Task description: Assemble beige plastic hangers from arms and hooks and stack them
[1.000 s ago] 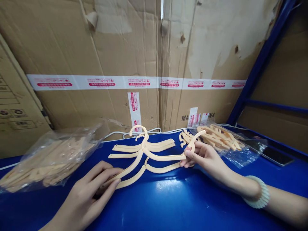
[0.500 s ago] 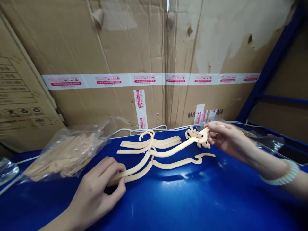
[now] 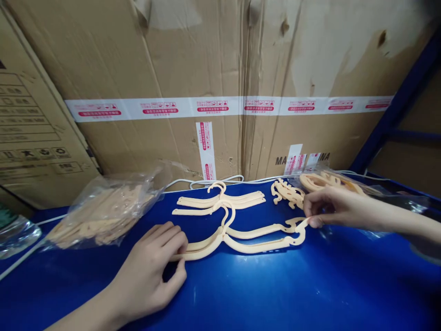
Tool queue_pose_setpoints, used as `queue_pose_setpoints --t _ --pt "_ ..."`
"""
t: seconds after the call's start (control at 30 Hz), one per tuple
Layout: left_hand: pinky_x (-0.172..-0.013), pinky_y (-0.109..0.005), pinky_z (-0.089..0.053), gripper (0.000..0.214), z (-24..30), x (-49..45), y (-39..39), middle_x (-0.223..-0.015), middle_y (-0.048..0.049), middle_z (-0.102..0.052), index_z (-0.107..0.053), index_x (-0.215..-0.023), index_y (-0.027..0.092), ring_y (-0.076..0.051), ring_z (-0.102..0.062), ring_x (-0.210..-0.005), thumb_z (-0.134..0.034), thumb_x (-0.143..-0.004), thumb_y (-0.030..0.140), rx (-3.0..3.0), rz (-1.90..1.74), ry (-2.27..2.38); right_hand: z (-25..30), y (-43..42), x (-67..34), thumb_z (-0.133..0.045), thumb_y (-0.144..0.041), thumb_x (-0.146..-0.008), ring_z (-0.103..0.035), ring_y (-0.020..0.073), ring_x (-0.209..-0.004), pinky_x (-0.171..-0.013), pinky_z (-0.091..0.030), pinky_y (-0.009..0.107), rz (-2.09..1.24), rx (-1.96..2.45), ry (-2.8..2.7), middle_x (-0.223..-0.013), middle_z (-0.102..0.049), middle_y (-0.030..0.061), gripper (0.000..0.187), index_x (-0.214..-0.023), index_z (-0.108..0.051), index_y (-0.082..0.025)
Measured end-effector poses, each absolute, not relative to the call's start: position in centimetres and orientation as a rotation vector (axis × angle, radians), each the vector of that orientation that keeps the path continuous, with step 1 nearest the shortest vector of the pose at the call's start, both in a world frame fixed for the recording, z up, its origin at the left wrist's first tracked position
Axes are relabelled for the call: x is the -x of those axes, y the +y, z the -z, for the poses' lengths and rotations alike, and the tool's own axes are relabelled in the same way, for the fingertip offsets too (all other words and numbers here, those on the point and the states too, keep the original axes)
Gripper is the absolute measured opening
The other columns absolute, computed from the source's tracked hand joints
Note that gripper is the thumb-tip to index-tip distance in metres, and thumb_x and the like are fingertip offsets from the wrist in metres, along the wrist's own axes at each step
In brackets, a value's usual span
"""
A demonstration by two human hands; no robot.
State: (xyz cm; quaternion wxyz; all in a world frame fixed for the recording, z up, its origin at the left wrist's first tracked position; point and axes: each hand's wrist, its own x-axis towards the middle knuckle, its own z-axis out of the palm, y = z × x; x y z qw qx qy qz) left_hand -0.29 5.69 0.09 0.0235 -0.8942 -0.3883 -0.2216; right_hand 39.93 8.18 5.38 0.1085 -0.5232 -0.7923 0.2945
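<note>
My left hand (image 3: 148, 271) is closed round the left ends of two beige folding clothes hangers on the blue tabletop (image 3: 241, 294). The front hanger (image 3: 258, 248) lies just before the rear hanger (image 3: 257, 233), their hooks side by side. Between thumb and fingers, my right hand (image 3: 332, 208) pinches the curved end piece at the front hanger's right tip. A similar end piece (image 3: 291, 225) sits on the rear hanger's right tip. Behind them lie several flat hangers (image 3: 237, 202) with arms spread. A small heap of loose curved pieces (image 3: 287, 193) is to their right.
On the left, a clear plastic bag (image 3: 106, 209) holds many beige parts. Another bag with beige parts (image 3: 320, 180) lies behind my right hand. White cables (image 3: 220, 181) run along the back, before tall cardboard boxes (image 3: 172, 151). A clear bottle (image 3: 15, 230) is at far left.
My right hand has moved down and towards me, bringing its hanger from behind the other to in front of it. My left hand keeps hold of the left ends. The view has shifted slightly.
</note>
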Motion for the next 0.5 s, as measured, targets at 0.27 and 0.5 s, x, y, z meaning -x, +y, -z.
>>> queue_pose_setpoints --t 0.27,0.5 --pt "-0.068 -0.035 -0.035 0.012 -0.1 0.3 5.8 -0.073 -0.0020 -0.052 -0.046 -0.076 0.020 -0.019 -0.045 -0.069 -0.041 -0.085 0.016 2.792 0.686 -1.213 -4.6 8.5 -39.7 -0.061 -0.030 -0.081 -0.061 0.0198 -0.070 -0.063 -0.043 0.031 -0.465 1.719 -2.550 -0.074 -0.068 0.0036 0.014 -0.074 -0.067 -0.019" --pt "-0.068 -0.035 -0.036 0.010 -0.3 0.3 5.8 -0.074 -0.0017 -0.051 -0.044 -0.077 0.020 -0.019 -0.045 -0.070 -0.041 -0.085 0.015 2.786 0.697 -1.202 -3.7 8.6 -39.8 -0.061 -0.026 -0.080 -0.062 0.0194 -0.063 -0.054 -0.043 0.030 -0.377 1.616 -2.552 -0.069 -0.067 0.0031 0.012 -0.071 -0.066 -0.021"
